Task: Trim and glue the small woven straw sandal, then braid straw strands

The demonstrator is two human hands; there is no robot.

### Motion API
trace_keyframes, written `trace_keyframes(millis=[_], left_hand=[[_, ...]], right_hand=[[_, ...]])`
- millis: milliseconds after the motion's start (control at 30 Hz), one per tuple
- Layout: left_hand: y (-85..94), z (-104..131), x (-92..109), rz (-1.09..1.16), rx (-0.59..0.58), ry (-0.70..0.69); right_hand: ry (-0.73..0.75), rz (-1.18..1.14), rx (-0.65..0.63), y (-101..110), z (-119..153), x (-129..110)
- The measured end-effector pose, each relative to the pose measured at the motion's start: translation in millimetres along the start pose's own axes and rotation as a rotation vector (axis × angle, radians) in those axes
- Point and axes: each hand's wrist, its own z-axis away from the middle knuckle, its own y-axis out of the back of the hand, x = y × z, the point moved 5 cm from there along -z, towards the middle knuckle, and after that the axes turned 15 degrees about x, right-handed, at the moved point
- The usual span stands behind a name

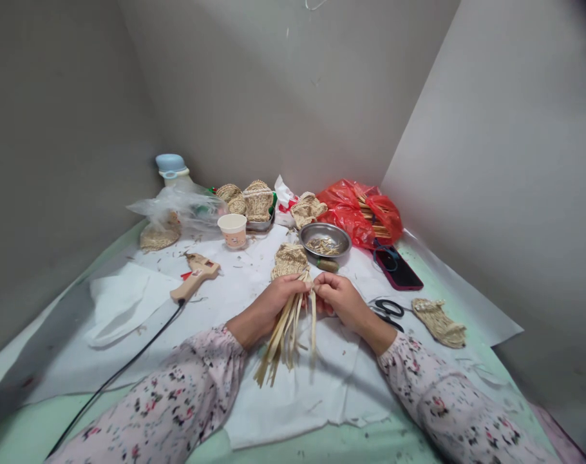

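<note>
In the middle of the table lies a woven straw piece (291,259), with long loose straw strands (284,332) fanning down from its near end. My left hand (286,295) is closed around the bundle of strands, thumb on top. Close beside it, my right hand (335,294) pinches a strand at the right edge of the piece, its fingers curled. The fingertips of both hands nearly meet, and part of the weave is hidden behind them. Just beyond them stand a metal bowl (324,240) with straw scraps and a small dark-handled object (327,265).
A glue gun (196,277) with a black cord lies left. Black scissors (388,311), a phone (400,267) and another woven piece (439,322) are on the right. Behind stand a paper cup (233,231), a red bag (351,209) with straw, and a blue-lidded bottle (171,167).
</note>
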Motion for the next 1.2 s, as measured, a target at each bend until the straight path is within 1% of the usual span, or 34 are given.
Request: trace_keyframes(millis=[100, 233, 400, 500, 667, 833, 1033, 1200], left_hand=[[-0.6, -1.8, 1.1, 0.038, -0.008, 0.002], [-0.3, -5.8, -0.1, 0.048, -0.049, -0.007], [3.4, -9.5, -2.0, 0.062, -0.051, -0.02], [1.4, -7.1, -0.5, 0.059, -0.071, -0.031], [-2.3, -1.6, 0.7, -0.022, -0.097, -0.044], [-2.3, 0.8, -1.4, -0.147, -0.129, -0.07], [-3.2, 6.3, 1.0, -0.204, -0.112, -0.045], [-2.6, 3.9, -0.5, -0.222, -0.132, -0.058]], right_hand=[[0.005, 0.016, 0.012, 1.0, -0.7, 0.9], [0.002, 0.002, 0.018, 1.1, -1.9, 2.0], [0.006, -0.011, 0.037, 2.7, -3.1, 3.9], [0.0, -0.05, 0.016, 2.9, -2.6, 4.2], [0.024, -0.181, -0.018, 2.9, -1.1, -0.1], [0.039, -0.132, 0.026, 4.4, -3.5, 0.2], [0.018, -0.156, 0.005, 3.6, -4.5, 1.9], [-0.005, -0.209, 0.002, 2.7, -3.2, 0.4]])
